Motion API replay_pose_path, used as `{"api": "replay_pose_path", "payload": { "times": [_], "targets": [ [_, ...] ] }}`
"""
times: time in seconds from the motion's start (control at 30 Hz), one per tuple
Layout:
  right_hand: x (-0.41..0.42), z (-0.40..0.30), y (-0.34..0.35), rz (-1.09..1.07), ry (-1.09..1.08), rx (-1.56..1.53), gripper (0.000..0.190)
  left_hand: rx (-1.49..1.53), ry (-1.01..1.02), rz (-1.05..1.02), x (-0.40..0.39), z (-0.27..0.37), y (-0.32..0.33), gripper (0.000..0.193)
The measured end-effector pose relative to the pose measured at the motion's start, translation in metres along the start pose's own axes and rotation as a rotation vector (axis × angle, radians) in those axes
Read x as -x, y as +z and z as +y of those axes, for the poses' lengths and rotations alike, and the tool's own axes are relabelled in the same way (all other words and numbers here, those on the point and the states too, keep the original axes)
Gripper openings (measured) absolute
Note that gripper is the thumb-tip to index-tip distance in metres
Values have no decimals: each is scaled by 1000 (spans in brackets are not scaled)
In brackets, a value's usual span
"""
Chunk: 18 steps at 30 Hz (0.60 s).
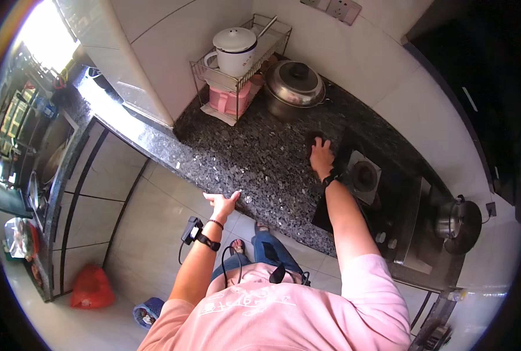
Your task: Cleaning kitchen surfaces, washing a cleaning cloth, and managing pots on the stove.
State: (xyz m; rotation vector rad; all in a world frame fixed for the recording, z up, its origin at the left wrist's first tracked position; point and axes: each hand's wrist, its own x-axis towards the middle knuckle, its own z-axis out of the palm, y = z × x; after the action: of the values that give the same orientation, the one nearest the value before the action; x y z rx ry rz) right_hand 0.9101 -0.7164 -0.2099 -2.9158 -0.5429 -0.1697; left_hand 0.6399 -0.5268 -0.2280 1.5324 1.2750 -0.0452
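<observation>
My left hand (223, 205) is at the front edge of the speckled dark stone countertop (251, 153), its thumb and fingers apart and nothing held. Farther in, my right hand (322, 156) reaches down to the counter with spread fingers, just left of the black gas stove (343, 202). A dark patch surrounds its fingertips; whether that is shadow or reflection I cannot tell. The palm side is hidden, and no object shows in the hand. Behind it stands a lidded steel pot (293, 94). The burner (364, 176) lies right of my right wrist.
A wire rack (238, 81) at the back carries a lidded white enamel mug (234, 52) above a pink container (228, 98). A kettle (449, 221) stands right of the stove. A red plastic bag (92, 287) and a blue basket (148, 312) sit on the floor.
</observation>
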Motion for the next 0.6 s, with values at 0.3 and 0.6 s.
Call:
{"api": "replay_pose_path", "payload": {
  "times": [0.3, 0.6],
  "targets": [
    [-151, 52, 55, 150, 12, 148, 36, 5, 52, 8, -18, -23, -1, 111],
    [-201, 101, 63, 428, -126, -247, 53, -60, 85, 65, 14, 9, -7, 98]
  ]
}}
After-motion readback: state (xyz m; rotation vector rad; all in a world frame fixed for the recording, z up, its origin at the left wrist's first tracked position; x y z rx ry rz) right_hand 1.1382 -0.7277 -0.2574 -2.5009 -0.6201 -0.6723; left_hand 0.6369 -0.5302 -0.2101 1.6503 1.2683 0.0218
